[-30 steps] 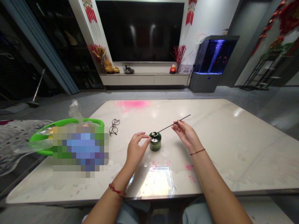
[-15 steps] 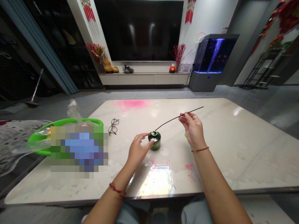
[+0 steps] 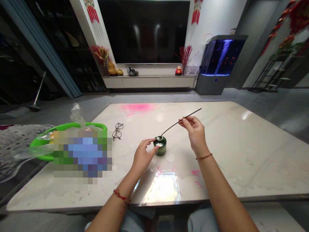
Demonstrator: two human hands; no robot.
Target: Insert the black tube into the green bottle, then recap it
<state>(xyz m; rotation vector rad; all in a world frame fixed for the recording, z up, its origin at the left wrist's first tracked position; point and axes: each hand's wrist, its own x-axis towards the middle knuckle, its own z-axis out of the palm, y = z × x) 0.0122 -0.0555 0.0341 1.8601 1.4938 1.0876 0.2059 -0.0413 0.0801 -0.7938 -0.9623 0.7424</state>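
A small dark green jar (image 3: 160, 150) with a round white-rimmed mouth stands upright on the pale stone table (image 3: 241, 145). My left hand (image 3: 144, 155) holds it from the left side, thumb and fingers round its upper part. A thin dark stick (image 3: 172, 125), bent near its lower end, is pinched between the thumb and fingers of my right hand (image 3: 194, 133). Its lower tip is at the jar's mouth; whether it reaches inside cannot be told. The stick's other end points up to the right.
Eyeglasses (image 3: 118, 131) lie left of the jar. A green basket (image 3: 98, 125) with plastic bags sits at the table's left edge, partly covered by a blurred patch. Beyond the table are a low cabinet (image 3: 149, 82) and an aquarium (image 3: 220, 58).
My right hand has moved left and slightly down with the stick, whose bent part is now nearer the jar's mouth. My left hand and the jar have hardly moved.
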